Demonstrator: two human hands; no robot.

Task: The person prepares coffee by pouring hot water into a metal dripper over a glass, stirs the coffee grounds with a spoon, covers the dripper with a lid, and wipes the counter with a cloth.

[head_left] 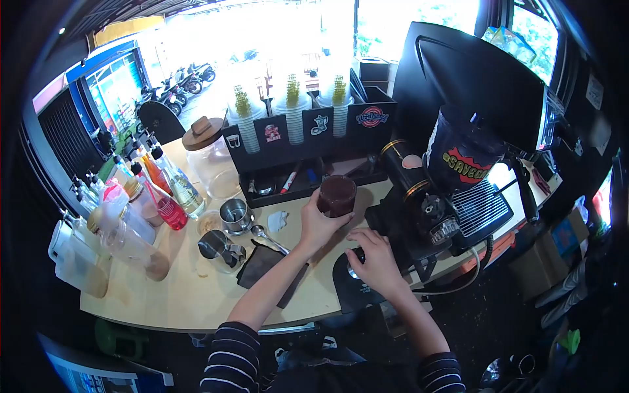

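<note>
pale wood tops the bench [187, 291], which stands in a dim room with a dark floor; past its far edge is a bright view outdoors, with parked motorbikes [190, 82]. along the far edge sits a black organiser [295, 154], stacks of clear cups [295, 128] standing in its top. clear jugs [72, 255] and bottles of coloured liquid [171, 213] crowd the left end, and a black coffee machine [458, 72] takes up the right end. a metal cup [236, 216] and a spoon [270, 240] lie left of the bench's middle, and a dark cloth [258, 265] lies nearer the front edge.

the left hand [320, 226] is wrapped around a dark reddish-brown cup [338, 196] — fingers and thumb closed about its side, in front of the organiser. whether the cup's base touches the bench, i cannot tell. the right hand [377, 262] is over a black mat [347, 295] at the front edge, its fingers bent and a little spread beside a small black-and-silver tool [356, 261]; whether it grasps that tool — i cannot tell.
</note>
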